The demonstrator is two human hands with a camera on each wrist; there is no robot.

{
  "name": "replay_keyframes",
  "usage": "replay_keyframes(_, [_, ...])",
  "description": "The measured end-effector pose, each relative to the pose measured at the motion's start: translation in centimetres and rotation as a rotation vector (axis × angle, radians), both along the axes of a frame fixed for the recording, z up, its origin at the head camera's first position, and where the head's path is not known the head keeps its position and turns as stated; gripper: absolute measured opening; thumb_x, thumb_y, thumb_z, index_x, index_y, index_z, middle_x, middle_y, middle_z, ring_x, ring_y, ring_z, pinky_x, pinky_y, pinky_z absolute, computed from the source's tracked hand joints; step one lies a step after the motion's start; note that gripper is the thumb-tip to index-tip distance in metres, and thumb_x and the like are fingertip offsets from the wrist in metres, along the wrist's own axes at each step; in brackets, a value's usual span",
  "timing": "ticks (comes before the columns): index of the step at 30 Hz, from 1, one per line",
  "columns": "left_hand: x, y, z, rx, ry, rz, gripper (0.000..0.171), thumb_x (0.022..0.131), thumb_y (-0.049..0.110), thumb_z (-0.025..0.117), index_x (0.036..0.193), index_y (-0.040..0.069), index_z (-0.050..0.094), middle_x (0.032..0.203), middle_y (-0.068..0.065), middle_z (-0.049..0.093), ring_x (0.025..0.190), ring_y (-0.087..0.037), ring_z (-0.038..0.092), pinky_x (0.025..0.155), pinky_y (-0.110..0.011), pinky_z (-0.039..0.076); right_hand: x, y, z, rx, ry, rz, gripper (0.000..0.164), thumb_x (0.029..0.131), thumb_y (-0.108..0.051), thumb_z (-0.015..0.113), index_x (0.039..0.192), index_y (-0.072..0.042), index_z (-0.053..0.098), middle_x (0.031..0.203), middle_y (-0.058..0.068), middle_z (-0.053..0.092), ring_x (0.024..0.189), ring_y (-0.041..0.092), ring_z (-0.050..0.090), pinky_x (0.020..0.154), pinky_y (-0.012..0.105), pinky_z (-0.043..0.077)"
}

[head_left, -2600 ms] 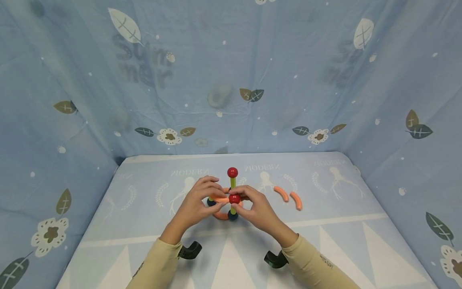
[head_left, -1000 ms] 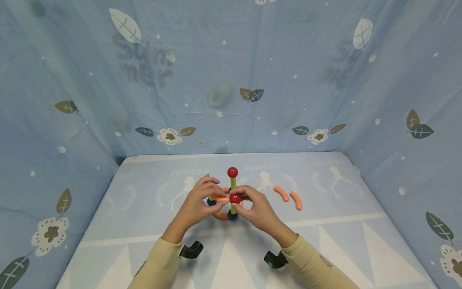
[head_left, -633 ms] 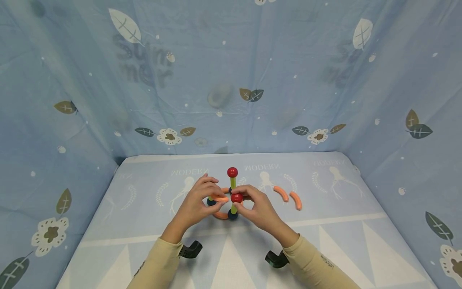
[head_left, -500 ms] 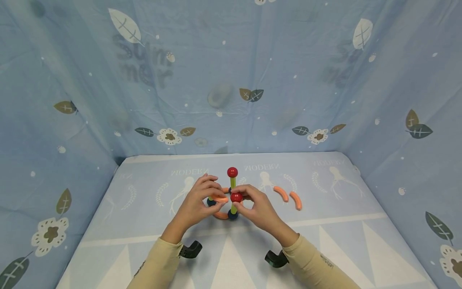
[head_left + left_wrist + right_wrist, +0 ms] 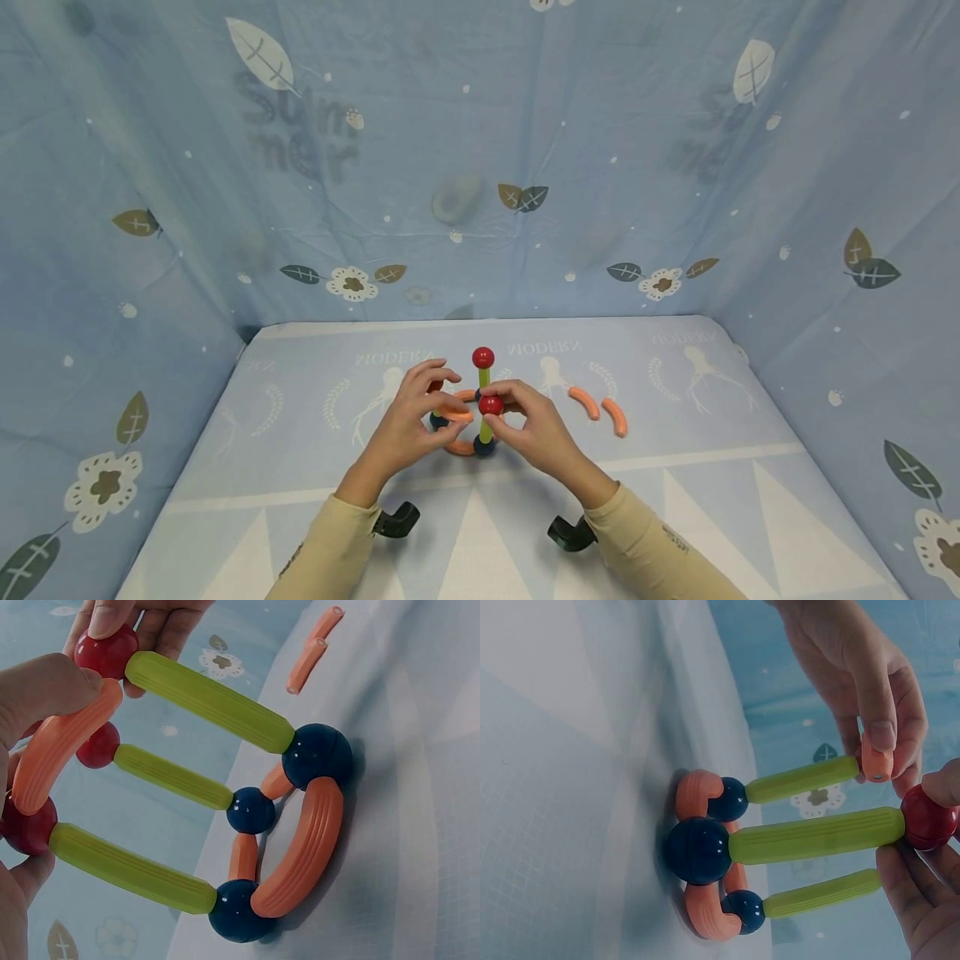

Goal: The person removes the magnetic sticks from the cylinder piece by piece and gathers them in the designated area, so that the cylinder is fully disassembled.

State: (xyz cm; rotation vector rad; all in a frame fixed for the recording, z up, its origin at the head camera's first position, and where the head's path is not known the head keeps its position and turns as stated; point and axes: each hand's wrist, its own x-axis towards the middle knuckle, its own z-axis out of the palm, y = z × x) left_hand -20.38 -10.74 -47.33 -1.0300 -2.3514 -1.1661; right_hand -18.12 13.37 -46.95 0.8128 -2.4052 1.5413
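Observation:
A frame of magnetic sticks and balls stands on the table: blue balls (image 5: 316, 756) at the bottom joined by curved orange sticks (image 5: 306, 847), with upright green sticks (image 5: 815, 835) topped by red balls. My left hand (image 5: 408, 421) pinches another curved orange stick (image 5: 64, 746), whose lower end meets the left red ball (image 5: 30, 829). The stick's other end points toward the near red ball (image 5: 491, 405), with a small gap between them in the head view. Thumb and fingers of my right hand (image 5: 536, 425) pinch that near ball on top of its green stick.
Two loose curved orange sticks (image 5: 584, 402) lie on the table to the right of the frame. Behind the frame, a third red ball (image 5: 483, 358) tops the far green stick. A blue patterned cloth (image 5: 480, 167) hangs around the table.
The near red ball, in my right hand, has shifted slightly right and up, opening a gap to the held orange stick. My left fingers have spread a little, uncovering the red ball behind them.

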Motion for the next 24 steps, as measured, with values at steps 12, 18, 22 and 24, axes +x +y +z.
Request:
replay_keyframes(12, [-0.06,-0.16,-0.41,-0.008,0.009,0.018,0.021,0.081,0.017,0.087,0.097,0.025,0.075,0.139,-0.002,0.056,0.148,-0.029,0.029,0.11,-0.064,0.037,-0.41,-0.25,0.01,0.002,-0.001,-0.014,0.034,0.096,-0.017,0.073,0.128,-0.01,0.064,0.116,-0.004,0.067,0.101,0.012,0.067,0.09,0.034,0.057])
replay_keyframes(18, [-0.11,-0.2,-0.43,-0.002,0.0,0.022,0.024,0.081,0.018,0.086,0.102,0.025,0.076,0.14,0.0,0.055,0.149,-0.028,0.028,0.111,-0.062,0.036,-0.54,-0.39,0.01,0.011,-0.018,-0.028,0.034,0.096,-0.017,0.073,0.129,-0.012,0.064,0.117,-0.003,0.067,0.102,0.012,0.067,0.091,0.032,0.057])
replay_keyframes(22, [-0.11,-0.2,-0.41,0.003,0.01,0.028,0.028,0.081,0.017,0.086,0.106,0.021,0.077,0.141,-0.001,0.054,0.149,-0.028,0.028,0.11,-0.062,0.038,-0.62,-0.46,-0.05,0.015,-0.017,-0.032,0.034,0.096,-0.016,0.073,0.129,-0.013,0.065,0.118,-0.003,0.067,0.103,0.011,0.067,0.091,0.031,0.057])
replay_keyframes(24, [-0.11,-0.21,-0.42,0.007,0.016,0.031,0.029,0.08,0.017,0.086,0.108,0.02,0.077,0.141,-0.002,0.055,0.148,-0.029,0.029,0.109,-0.063,0.038,-0.64,-0.48,-0.08,0.017,-0.014,-0.035,0.034,0.096,-0.016,0.073,0.129,-0.014,0.065,0.118,-0.003,0.067,0.103,0.011,0.067,0.091,0.031,0.057])
